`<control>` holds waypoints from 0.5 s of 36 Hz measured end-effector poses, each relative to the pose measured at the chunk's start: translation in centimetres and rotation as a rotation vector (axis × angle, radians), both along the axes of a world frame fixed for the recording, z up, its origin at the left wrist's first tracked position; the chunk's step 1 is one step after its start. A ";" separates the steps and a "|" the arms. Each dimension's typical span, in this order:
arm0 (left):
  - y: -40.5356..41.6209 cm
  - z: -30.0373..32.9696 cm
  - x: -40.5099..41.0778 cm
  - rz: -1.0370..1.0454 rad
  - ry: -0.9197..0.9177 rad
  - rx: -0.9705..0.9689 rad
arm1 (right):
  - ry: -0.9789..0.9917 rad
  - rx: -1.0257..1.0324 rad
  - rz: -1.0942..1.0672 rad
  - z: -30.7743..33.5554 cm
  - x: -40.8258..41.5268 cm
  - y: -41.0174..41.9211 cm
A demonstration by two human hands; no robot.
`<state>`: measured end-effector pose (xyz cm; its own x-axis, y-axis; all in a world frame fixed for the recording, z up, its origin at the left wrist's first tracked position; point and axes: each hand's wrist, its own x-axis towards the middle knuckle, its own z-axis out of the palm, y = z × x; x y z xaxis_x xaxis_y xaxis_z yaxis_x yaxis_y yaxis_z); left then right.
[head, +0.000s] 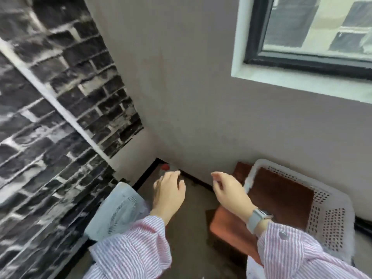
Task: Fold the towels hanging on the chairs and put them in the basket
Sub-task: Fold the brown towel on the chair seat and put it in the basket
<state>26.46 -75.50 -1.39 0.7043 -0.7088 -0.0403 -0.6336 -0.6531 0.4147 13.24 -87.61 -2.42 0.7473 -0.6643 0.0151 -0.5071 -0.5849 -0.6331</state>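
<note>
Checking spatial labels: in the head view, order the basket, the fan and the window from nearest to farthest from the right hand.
From the right hand:
1. Basket, just beside it on the right.
2. Fan, lower left, past the left hand.
3. Window, high on the wall.

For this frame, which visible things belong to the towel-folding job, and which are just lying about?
Belongs to the job:
white basket
left hand, empty
right hand, empty

Just lying about:
fan on the floor
brown stool under the basket
red-capped bottle in the corner

No towels or chairs in view.
</note>
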 end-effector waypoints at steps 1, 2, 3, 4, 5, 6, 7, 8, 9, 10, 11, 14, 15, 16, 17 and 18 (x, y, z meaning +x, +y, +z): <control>3.3 0.9 0.5 0.044 0.007 -0.024 | -0.003 -0.001 0.050 0.8 1.1 2.7; 6.9 1.7 0.8 0.095 0.024 -0.039 | 0.002 -0.002 0.108 1.5 2.2 5.6; 10.5 2.3 1.0 0.149 0.045 -0.051 | 0.011 -0.009 0.168 2.1 3.1 8.5; 14.2 2.8 1.1 0.202 0.055 -0.065 | 0.017 -0.013 0.234 2.7 4.1 11.6; 18.0 3.0 1.2 0.250 0.054 -0.075 | 0.024 -0.015 0.303 3.2 5.0 14.7; 22.0 3.3 1.2 0.299 0.046 -0.086 | 0.038 -0.003 0.366 3.8 5.9 18.1; 26.0 3.5 1.1 0.351 0.045 -0.098 | 0.047 0.014 0.420 4.3 6.6 21.4; 30.2 3.8 0.9 0.413 0.047 -0.105 | 0.053 0.031 0.479 4.8 7.4 24.9; 34.1 4.1 0.5 0.473 0.046 -0.114 | 0.057 0.041 0.542 5.2 8.1 28.2; 37.9 4.2 0.0 0.531 0.038 -0.127 | 0.066 0.041 0.613 5.5 8.7 31.4; 41.6 4.4 -0.5 0.590 0.027 -0.142 | 0.082 0.039 0.685 5.9 9.3 34.7; 51.6 5.2 -2.2 0.782 -0.027 -0.163 | 0.121 0.015 0.892 6.6 10.7 44.0; 54.5 5.4 -2.8 0.846 -0.043 -0.165 | 0.122 0.002 0.956 6.8 11.1 46.9; 57.1 5.7 -3.3 0.902 -0.055 -0.166 | 0.123 -0.004 1.014 6.9 11.6 49.6; 59.6 6.0 -3.9 0.954 -0.068 -0.169 | 0.120 -0.001 1.073 7.0 12.0 52.2; 61.9 6.4 -4.5 1.002 -0.086 -0.169 | 0.123 0.004 1.125 7.2 12.3 54.7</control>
<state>21.96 -13.57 4.96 0.9725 0.2167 0.0849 0.1401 -0.8365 0.5297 25.55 -32.90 4.76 0.9168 0.3866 -0.1001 0.2471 -0.7460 -0.6184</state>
